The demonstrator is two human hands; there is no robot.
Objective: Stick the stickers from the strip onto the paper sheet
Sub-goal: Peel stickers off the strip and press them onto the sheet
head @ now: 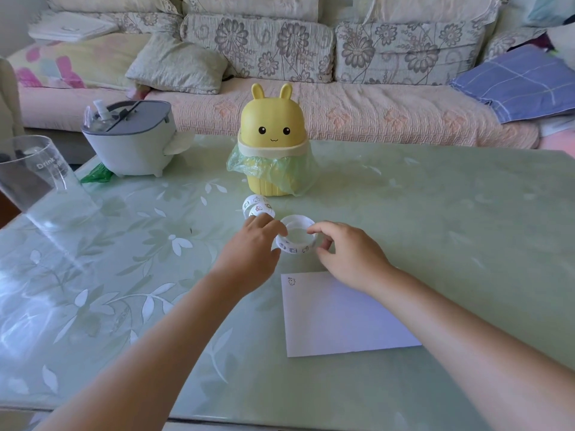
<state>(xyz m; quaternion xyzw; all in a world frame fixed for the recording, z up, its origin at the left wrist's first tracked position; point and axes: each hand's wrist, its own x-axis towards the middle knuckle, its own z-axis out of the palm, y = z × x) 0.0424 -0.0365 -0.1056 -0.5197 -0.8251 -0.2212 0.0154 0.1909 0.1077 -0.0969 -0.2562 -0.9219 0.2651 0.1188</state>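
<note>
Strip [294,250] between left hand [252,244], right hand [345,250]

Home living room, to judge by the furnishing. Along the far side a long sofa [342,113] with floral back cushions [258,48], a loose pillow [177,66] and a folded blue checked blanket [522,82] lying on the seat. In front of it a table [435,213] with a glossy pale green top patterned with leaves. On that top, household bits: yellow rabbit-eared bin [272,126] lined with a green bag, grey storage box [130,147] with tissue poking from its side, clear drinking glass [34,169] at the left edge
</note>
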